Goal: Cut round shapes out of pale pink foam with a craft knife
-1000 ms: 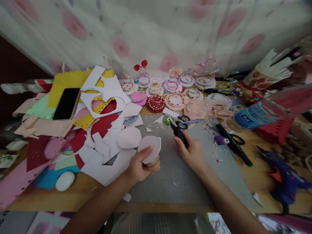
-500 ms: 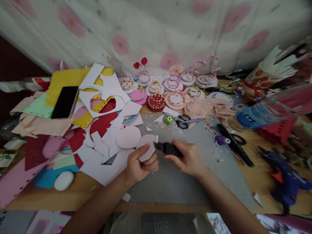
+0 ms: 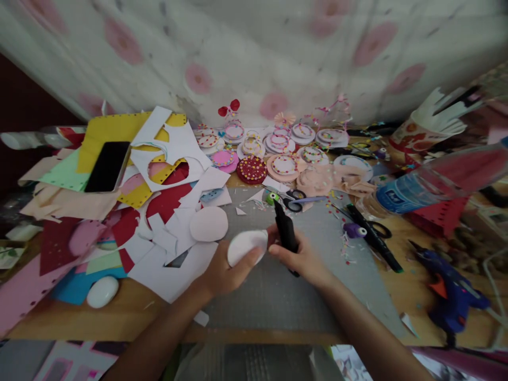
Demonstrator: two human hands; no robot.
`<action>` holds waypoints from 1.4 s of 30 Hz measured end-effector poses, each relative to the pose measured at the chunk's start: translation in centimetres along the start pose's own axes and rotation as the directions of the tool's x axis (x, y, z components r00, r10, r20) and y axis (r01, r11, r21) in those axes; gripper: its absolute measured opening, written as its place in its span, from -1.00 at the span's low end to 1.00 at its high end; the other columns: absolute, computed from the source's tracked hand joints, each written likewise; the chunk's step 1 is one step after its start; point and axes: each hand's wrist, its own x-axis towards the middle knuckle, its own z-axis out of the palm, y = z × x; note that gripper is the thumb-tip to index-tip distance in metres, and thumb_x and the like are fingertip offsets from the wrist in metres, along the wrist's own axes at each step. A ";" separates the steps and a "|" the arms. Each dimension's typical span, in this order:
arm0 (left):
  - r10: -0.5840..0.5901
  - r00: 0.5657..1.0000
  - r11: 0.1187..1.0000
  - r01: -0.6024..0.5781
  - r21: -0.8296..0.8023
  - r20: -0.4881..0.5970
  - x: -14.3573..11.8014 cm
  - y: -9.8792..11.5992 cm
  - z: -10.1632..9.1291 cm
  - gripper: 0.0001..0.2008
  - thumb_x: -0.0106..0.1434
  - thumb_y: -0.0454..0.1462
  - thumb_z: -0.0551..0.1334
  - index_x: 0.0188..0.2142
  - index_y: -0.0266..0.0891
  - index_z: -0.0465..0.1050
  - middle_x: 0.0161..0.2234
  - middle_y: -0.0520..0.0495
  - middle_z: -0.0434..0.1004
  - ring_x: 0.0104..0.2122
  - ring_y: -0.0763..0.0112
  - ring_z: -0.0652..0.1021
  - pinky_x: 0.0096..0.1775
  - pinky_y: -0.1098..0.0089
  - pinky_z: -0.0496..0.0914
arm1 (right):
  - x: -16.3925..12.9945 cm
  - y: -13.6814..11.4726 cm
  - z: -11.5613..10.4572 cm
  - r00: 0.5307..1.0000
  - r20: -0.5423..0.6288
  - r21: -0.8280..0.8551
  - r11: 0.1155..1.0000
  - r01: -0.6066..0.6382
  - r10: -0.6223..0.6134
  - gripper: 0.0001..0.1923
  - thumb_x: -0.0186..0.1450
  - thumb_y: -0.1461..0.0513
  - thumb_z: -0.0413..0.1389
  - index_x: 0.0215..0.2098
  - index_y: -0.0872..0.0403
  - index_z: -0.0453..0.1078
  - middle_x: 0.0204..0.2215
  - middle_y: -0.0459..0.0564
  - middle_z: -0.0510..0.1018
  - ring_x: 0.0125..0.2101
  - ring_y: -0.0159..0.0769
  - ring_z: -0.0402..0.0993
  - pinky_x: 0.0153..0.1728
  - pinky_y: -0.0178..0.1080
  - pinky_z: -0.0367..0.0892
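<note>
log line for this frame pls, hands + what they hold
left hand: holds white paper oval | right hand: grips black tool, tip up | over grey mat | hands close together

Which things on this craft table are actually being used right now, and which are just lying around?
In use:
- left hand holding the pale pink paper disc
- right hand gripping the black handheld tool
- grey cutting mat under both hands

Lying about:
- black smartphone
- blue glue gun
- purple-handled scissors
- clear plastic water bottle
- white egg-shaped object
- decorated paper discs
</note>
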 end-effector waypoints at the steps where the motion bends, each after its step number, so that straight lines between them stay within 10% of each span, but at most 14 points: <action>1: 0.036 0.998 0.990 -0.043 0.131 0.056 -0.3 0.3 -0.2 -0.71 0.26 -0.08 0.20 -0.43 -0.26 0.45 -0.56 0.00 0.43 -0.56 0.45 0.36 -0.51 0.44 0.22 | -0.1 0.0 0.2 0.999 0.034 0.026 0.999 -0.030 0.029 -0.65 0.15 -0.01 0.20 -0.31 0.08 0.35 -0.51 -0.14 0.36 -0.53 -0.41 0.24 -0.51 -0.34 0.19; 9: 0.091 0.976 0.813 -0.188 0.551 0.198 -3.3 2.1 -1.0 -0.69 0.34 -0.13 0.10 -0.47 -0.25 0.38 -0.59 0.06 0.39 -0.57 0.51 0.37 -0.51 0.45 0.11 | -0.6 0.4 0.2 0.958 0.283 -0.073 0.995 0.069 -0.046 -0.77 0.21 0.08 0.16 -0.34 0.09 0.36 -0.50 -0.15 0.37 -0.47 -0.39 0.28 -0.43 -0.33 0.23; 19: 0.396 0.918 0.412 -0.181 0.893 0.003 -6.0 -0.9 0.9 -0.72 0.35 -0.27 0.06 -0.47 -0.23 0.40 -0.57 -0.03 0.50 -0.55 0.32 0.54 -0.49 0.35 0.18 | -6.5 -0.5 -0.1 0.988 0.152 -0.475 0.874 0.105 -0.035 -0.72 0.45 0.12 -0.14 0.02 0.07 0.24 -0.23 0.05 0.55 -0.26 -0.22 0.50 -0.26 -0.21 0.36; 30: 0.443 0.896 0.430 -0.239 0.871 0.027 -6.1 -2.5 0.5 -0.76 0.27 -0.34 0.03 -0.51 -0.21 0.33 -0.62 -0.04 0.47 -0.61 0.33 0.50 -0.53 0.35 0.19 | -8.5 -1.2 1.5 0.946 0.302 -0.783 0.536 0.317 -0.117 -0.60 0.46 0.16 -0.14 0.17 0.17 0.22 -0.25 0.09 0.57 -0.37 -0.17 0.58 -0.45 -0.22 0.40; 42: 0.429 0.903 0.493 -0.265 0.829 0.033 -6.1 -2.8 0.2 -0.74 0.30 -0.33 0.02 -0.48 -0.25 0.38 -0.60 -0.07 0.49 -0.58 0.31 0.53 -0.52 0.36 0.23 | -8.1 -1.2 1.3 0.955 0.285 -0.772 0.573 0.277 -0.078 -0.58 0.46 0.16 -0.17 0.20 0.15 0.22 -0.21 0.13 0.59 -0.36 -0.20 0.58 -0.41 -0.23 0.43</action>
